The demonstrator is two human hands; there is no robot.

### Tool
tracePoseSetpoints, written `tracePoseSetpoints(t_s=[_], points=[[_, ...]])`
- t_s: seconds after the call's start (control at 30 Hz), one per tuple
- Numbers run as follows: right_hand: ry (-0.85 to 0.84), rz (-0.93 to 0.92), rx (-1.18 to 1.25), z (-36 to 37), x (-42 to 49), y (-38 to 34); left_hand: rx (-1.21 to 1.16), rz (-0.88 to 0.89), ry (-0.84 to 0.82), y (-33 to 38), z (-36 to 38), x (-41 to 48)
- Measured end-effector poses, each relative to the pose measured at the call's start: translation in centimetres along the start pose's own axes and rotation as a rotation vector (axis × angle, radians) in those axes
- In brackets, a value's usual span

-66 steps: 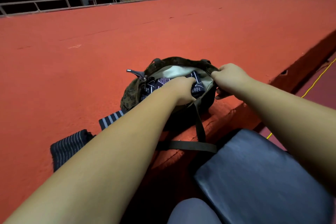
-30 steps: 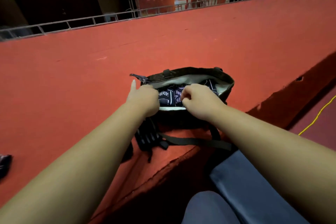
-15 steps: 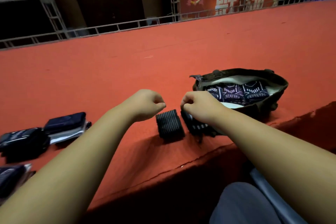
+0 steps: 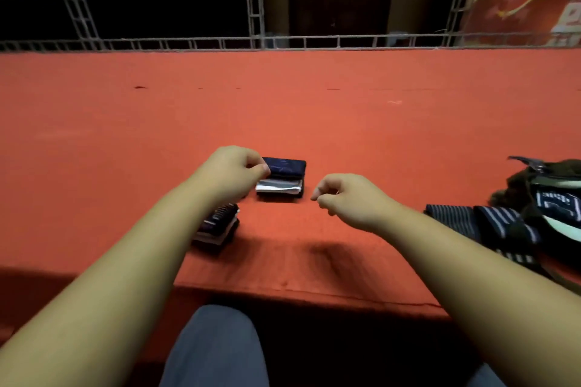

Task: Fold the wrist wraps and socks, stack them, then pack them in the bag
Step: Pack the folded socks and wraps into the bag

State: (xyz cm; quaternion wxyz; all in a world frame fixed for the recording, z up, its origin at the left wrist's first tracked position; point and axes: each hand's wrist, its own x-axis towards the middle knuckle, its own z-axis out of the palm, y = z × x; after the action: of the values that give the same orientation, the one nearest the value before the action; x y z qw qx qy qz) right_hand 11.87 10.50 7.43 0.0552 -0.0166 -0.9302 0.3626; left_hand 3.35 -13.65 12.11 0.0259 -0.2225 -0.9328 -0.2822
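Items I can count on my feed:
- Hands: two, left hand (image 4: 234, 171) and right hand (image 4: 349, 198).
- Folded sock stacks: two, far stack (image 4: 281, 179) and near stack (image 4: 220, 226).
- Striped wrist wraps: two, first wrap (image 4: 451, 220) and second wrap (image 4: 503, 226).
- Bag (image 4: 559, 173): one.
- Patterned piece (image 4: 556, 203) inside it: one that I can make out.
- Banner (image 4: 528, 6): one.

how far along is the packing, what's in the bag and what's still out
Done: patterned folded pieces sit in the bag. In hand: the left grip pinches the top edge of the far stack; the right grip is curled, empty. Left: that stack, the near stack under the left forearm, and the striped wraps beside the bag.
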Motion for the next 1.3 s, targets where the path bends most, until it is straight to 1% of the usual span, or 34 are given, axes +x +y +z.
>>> tracePoseSetpoints(t_s=[0.13, 0.23, 0.3, 0.37, 0.5, 0.6, 0.87, 1.0, 1.13, 1.23, 1.3], points=[[-0.074, -0.025, 0.05, 4.1, 1.9, -3.5, 0.091, -0.168, 0.124, -6.4, -1.9, -1.1], [-0.099, -0.044, 0.083, 6.8, 3.2, -5.7, 0.115, -0.328, 0.102, -10.9, -1.8, -1.6], [-0.087, -0.068, 0.076, 8.7, 4.1, -6.9, 0.046, -0.418, 0.075, -13.2, -1.4, -2.1], [-0.072, -0.093, 0.067, 10.5, 5.0, -7.8, -0.03, -0.459, 0.052, -14.8, -0.8, -2.5], [-0.076, -0.128, 0.002, 13.0, 6.7, -9.2, -0.186, -0.495, 0.028, -17.1, 0.9, -2.6], [-0.105, -0.117, -0.027, 14.3, 7.7, -9.9, -0.289, -0.494, 0.039, -18.2, 2.1, -2.5], [-0.228, -0.032, -0.12, 16.4, 10.1, -9.0, -0.4, -0.543, -0.024, -19.3, 3.2, -2.1], [-0.295, -0.011, -0.016, 17.1, 10.5, -7.5, -0.507, -0.55, 0.012, -19.0, 3.3, -2.5], [-0.324, -0.007, 0.084, 17.2, 10.3, -6.4, -0.653, -0.544, 0.004, -19.7, 3.8, -2.4], [-0.364, -0.011, 0.126, 16.6, 10.1, -5.6, -0.692, -0.549, 0.085, -19.6, 4.3, -2.0], [-0.418, -0.028, 0.192, 16.1, 9.9, -5.0, -0.745, -0.469, 0.12, -19.0, 4.5, -2.0]])
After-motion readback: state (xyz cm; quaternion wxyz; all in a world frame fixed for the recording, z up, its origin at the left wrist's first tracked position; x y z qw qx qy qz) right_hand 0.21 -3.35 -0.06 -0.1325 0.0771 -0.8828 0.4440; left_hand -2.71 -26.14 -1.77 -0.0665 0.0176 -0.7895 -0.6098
